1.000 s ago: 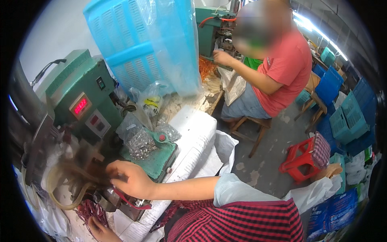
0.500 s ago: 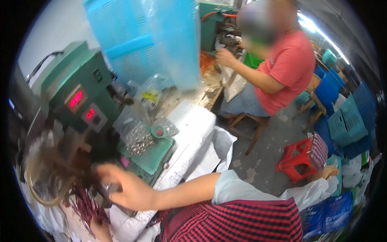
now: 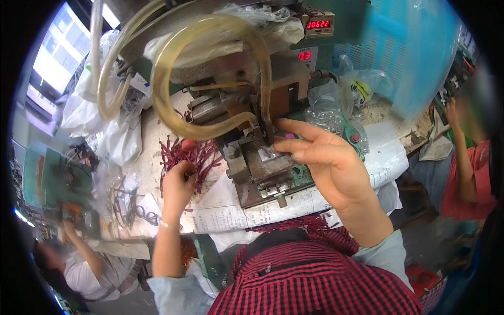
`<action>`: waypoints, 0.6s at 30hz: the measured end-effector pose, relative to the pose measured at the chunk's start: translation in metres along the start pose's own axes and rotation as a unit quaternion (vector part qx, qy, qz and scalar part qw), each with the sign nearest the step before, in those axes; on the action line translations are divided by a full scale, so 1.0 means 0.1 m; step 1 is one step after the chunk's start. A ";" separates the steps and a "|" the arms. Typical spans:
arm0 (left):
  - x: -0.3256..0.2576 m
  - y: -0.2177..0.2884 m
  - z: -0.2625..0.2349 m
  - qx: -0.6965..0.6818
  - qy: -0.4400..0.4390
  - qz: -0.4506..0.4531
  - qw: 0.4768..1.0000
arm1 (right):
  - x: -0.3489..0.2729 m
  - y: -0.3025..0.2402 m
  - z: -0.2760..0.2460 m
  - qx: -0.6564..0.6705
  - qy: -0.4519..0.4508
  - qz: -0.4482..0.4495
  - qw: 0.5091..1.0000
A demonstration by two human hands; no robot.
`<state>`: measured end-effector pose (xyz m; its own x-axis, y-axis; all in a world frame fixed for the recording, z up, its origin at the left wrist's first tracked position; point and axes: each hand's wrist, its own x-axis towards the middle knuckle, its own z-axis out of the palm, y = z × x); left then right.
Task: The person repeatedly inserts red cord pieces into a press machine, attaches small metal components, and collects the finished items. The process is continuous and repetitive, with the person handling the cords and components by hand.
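Note:
My left hand (image 3: 177,185) is closed at a loose heap of thin dark red cords (image 3: 202,164), its curled fingers in the cords' near edge. A red round knob (image 3: 189,145) shows just beyond it. At the small metal press (image 3: 268,167), my right hand (image 3: 333,163) reaches in from the right with fingers apart. Its fingertips are beside the upright tool of the press, near a shiny metal part (image 3: 268,153). Whether they touch it, I cannot tell. A thick yellowish hose (image 3: 163,94) loops over the press.
Printed paper (image 3: 215,210) lies along the bench's front edge. More dark red cords (image 3: 304,224) lie at my lap. Right of the press are clear bags of small metal pieces (image 3: 325,119) and a blue crate (image 3: 391,52). Other people sit at left (image 3: 97,268) and right (image 3: 470,173).
The view has swung left and down from the co-worker on the right to the press. My right hand, blurred before, is now at the press tool; my left remains by the dark red cords.

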<state>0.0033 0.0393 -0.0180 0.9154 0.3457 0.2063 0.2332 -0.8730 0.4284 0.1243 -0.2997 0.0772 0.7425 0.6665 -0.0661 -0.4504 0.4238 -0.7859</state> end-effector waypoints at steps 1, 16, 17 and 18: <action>-0.03 0.07 0.00 -0.196 0.021 -0.057 0.979 | 0.01 -0.01 0.03 -0.011 0.005 -0.006 1.000; -0.14 1.70 0.26 -0.123 0.271 0.430 0.852 | 0.20 0.19 -0.61 -0.490 0.087 -0.189 0.847; -0.13 1.73 0.31 -0.096 0.277 0.432 0.853 | 0.20 0.36 -0.85 -0.536 0.146 -0.175 0.813; -0.11 1.75 0.38 -0.070 0.281 0.433 0.854 | 0.15 0.51 -1.08 -0.578 0.205 -0.159 0.774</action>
<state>0.0460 -0.1299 0.0214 0.4134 -0.2624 0.8720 -0.5282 -0.8491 -0.0051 0.1661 -0.3342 -0.0308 0.9266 0.2902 0.2393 0.3548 -0.4632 -0.8121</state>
